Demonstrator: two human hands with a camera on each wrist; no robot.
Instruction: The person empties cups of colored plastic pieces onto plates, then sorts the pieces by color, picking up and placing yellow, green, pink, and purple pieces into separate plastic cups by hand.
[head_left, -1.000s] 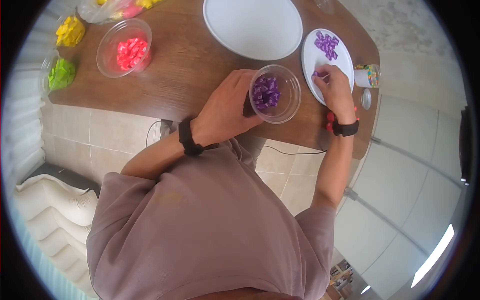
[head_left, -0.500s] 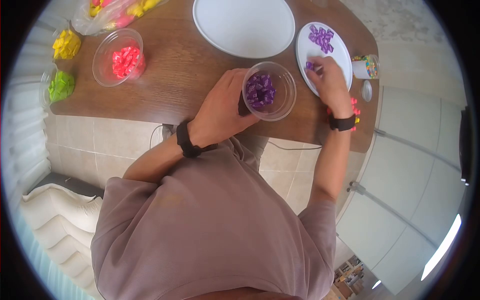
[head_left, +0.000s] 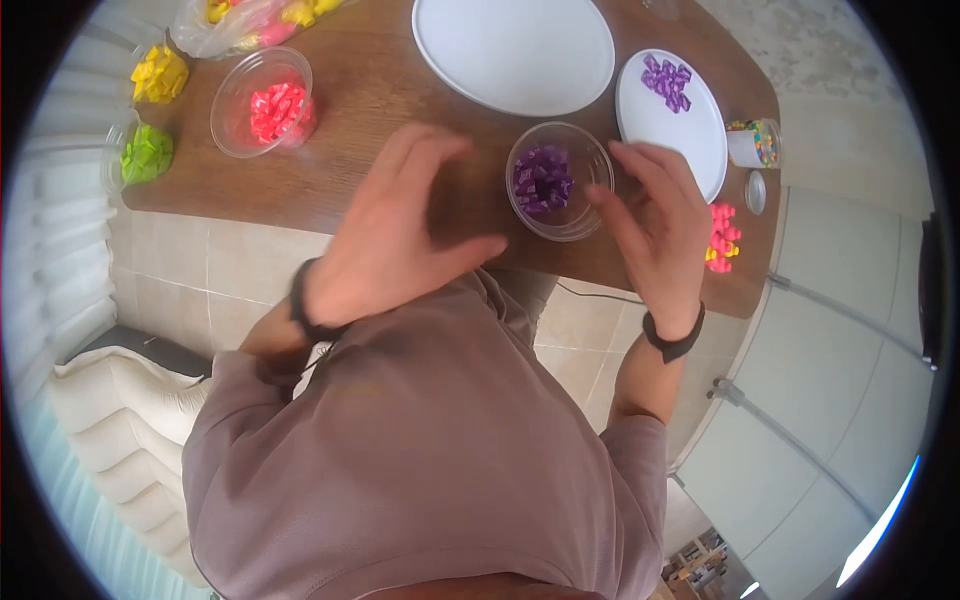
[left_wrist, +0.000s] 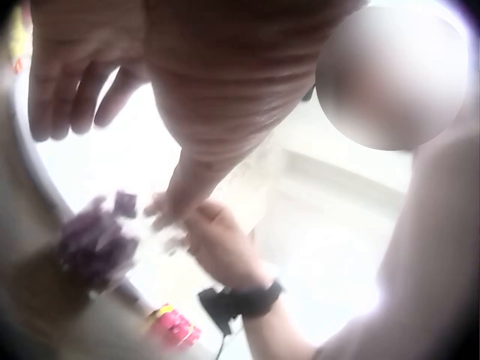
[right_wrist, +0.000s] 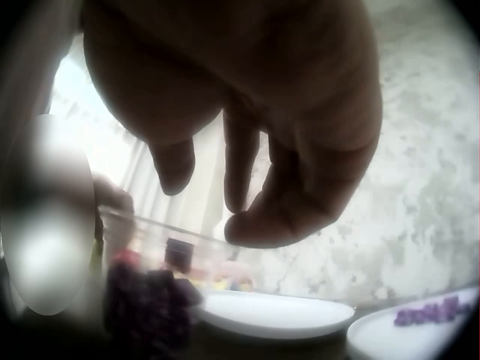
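A clear plastic cup [head_left: 590, 222] with purple wrapped candies [head_left: 541, 180] in it stands near the table's front edge. My left hand [head_left: 390, 220], a bit blurred, is left of the cup and apart from it, thumb and fingers spread. At the cup's right rim my right hand [head_left: 660, 215] is held with fingers loosely bent, a gap between thumb and fingertips. In the right wrist view a single purple candy [right_wrist: 178, 255] shows below that hand, just above the pile. More purple candies [head_left: 668, 82] lie grouped on a small white plate [head_left: 700, 145].
A large white plate [head_left: 515, 50] lies behind the cup. To the left are cups of pink [head_left: 277, 112], green [head_left: 146, 153] and yellow pieces [head_left: 160, 73], and a plastic bag [head_left: 200, 35]. At right are a jar [head_left: 755, 143], a round lid [head_left: 755, 192] and pink-and-yellow pieces [head_left: 722, 238].
My left hand has let go of the cup and moved left. My right hand has come from the small plate to the cup and released a purple candy over it.
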